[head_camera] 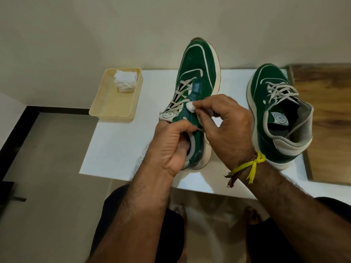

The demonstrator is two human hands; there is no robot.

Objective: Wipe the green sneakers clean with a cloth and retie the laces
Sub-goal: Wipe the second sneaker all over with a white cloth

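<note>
Bench [117, 149] room is lying open to your left, ending at the near edge by your knees. Your left hand [171, 143] is gripping the collar of the middle sneaker [195, 73], tilted up, its toe pointing far toward the wall. Your right hand [226, 126] is pinching a white cloth [190, 106] against its side. The second sneaker [275, 111] is sitting right, a tray [106, 105] of folded cloths [126, 80] is sitting far left.

Bare forearms, no sleeves in sight.
Right wrist wears a knotted yellow thread [248, 166] over a dark reddish one; dark shorts [106, 224] below.
</note>
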